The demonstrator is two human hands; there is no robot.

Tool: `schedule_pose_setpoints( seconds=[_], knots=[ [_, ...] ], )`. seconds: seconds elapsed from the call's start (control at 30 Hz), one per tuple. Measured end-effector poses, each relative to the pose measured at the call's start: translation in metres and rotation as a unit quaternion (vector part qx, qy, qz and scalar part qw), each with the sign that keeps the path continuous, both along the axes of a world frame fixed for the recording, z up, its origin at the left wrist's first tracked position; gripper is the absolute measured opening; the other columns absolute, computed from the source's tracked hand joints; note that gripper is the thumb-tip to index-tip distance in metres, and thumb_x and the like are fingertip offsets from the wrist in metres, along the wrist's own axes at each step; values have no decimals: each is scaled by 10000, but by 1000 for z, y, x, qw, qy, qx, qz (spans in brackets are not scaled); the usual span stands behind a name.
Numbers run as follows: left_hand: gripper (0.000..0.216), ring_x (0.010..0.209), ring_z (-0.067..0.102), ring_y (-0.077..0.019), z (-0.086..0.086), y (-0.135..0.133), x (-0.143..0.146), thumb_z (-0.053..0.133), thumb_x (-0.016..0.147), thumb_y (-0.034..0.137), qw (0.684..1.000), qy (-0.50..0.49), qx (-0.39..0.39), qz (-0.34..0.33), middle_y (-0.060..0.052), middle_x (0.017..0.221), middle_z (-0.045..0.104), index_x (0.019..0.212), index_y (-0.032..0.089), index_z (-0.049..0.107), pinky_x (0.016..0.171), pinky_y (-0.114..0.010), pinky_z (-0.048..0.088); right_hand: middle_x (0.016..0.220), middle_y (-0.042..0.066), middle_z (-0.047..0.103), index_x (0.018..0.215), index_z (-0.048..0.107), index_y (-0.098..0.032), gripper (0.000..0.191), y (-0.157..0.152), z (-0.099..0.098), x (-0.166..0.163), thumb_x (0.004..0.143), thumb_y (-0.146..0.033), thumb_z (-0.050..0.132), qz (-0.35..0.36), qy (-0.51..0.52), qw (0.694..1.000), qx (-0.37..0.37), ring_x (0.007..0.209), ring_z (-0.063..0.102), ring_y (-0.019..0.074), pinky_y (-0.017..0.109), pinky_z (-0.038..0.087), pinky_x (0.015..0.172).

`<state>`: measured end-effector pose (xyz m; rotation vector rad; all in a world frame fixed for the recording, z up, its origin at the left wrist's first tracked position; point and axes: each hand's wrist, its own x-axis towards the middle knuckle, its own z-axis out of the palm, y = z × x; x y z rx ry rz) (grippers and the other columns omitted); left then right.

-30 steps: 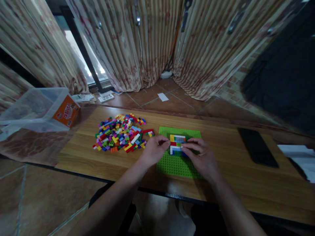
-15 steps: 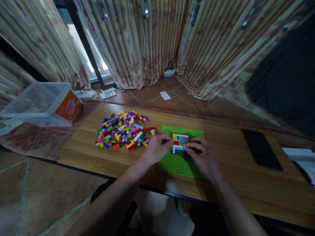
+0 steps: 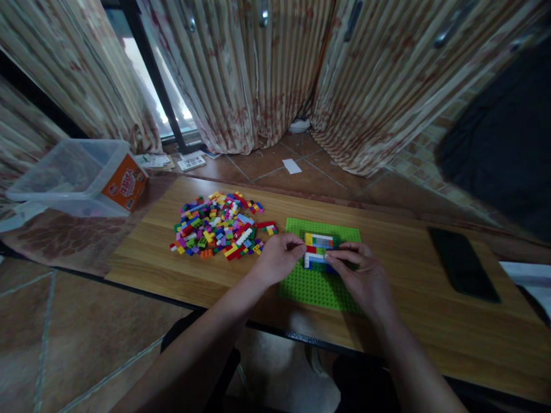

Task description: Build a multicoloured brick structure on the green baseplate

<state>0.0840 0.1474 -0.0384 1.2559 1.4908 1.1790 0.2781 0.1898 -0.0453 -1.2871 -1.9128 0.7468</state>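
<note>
A small block of coloured toy bricks (image 3: 319, 241) is built up on the green baseplate (image 3: 316, 295), with white, yellow, red and blue parts showing. My left hand (image 3: 279, 259) is closed at the block's left side, thumb and forefinger drawn together by a red brick; anything between them is too small to make out. From the right, my right hand (image 3: 362, 274) reaches over the block's edge with thumb and forefinger closed against it. Its fingers hide that side, so what they pinch cannot be made out.
Left of the baseplate lies a heap of loose mixed bricks (image 3: 219, 229). A clear plastic bin (image 3: 73, 198) with an orange label stands at the far left. A dark phone-like slab (image 3: 464, 264) lies on the wooden table (image 3: 408, 298) at the right, near white papers (image 3: 527, 278).
The whole view has shifted slightly, so everything sits a little further right. Both hands stay at the brick block with almost the same grip.
</note>
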Motion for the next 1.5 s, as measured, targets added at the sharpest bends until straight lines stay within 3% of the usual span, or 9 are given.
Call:
schedule_pose_setpoints(
  seconds=[0.2, 0.43, 0.8, 1.03, 1.3, 1.5],
  knots=[
    [151, 639, 559, -128, 0, 0, -1, 552, 805, 227, 1000, 28, 4, -6, -4, 698, 649, 742, 154, 669, 596, -227, 415, 1034, 54, 609, 820, 770, -289, 245, 3, 0, 5, 780, -503, 658, 11, -6, 1000, -8, 990, 589, 234, 413, 468, 877],
    [164, 636, 561, -128, -1, 0, -1, 542, 814, 229, 999, 52, 10, -7, -3, 695, 652, 750, 156, 674, 602, -225, 418, 1031, 64, 599, 813, 766, -280, 236, 1, 3, 2, 834, -449, 603, 29, -53, 996, 67, 1001, 567, 249, 432, 453, 890],
    [162, 651, 574, -125, 4, -1, 0, 543, 817, 193, 996, 83, 6, -13, -1, 702, 664, 764, 147, 689, 606, -218, 417, 1001, 57, 624, 808, 758, -281, 225, 2, 7, 2, 841, -425, 588, 51, -90, 991, 85, 963, 579, 247, 441, 465, 874],
    [168, 641, 566, -116, 1, -1, 0, 532, 827, 191, 995, 92, 14, -22, 6, 698, 656, 763, 150, 682, 590, -210, 415, 1073, 69, 637, 887, 748, -244, 226, -1, 7, 5, 834, -411, 606, 49, -60, 995, 63, 977, 612, 231, 418, 479, 880],
    [174, 650, 572, -122, 0, -2, 0, 520, 835, 205, 995, 99, 17, -29, 2, 714, 655, 773, 152, 674, 612, -221, 427, 924, 55, 659, 817, 714, -218, 197, -2, 10, 1, 823, -375, 597, 16, -30, 999, 37, 846, 625, 200, 365, 497, 765],
    [174, 651, 571, -123, 1, -2, 0, 515, 832, 210, 994, 103, 15, -31, 3, 710, 653, 771, 155, 669, 612, -221, 424, 956, 47, 634, 815, 718, -235, 166, -6, 12, -2, 836, -298, 567, 42, -19, 996, 71, 888, 625, 191, 358, 495, 802]
  ],
)
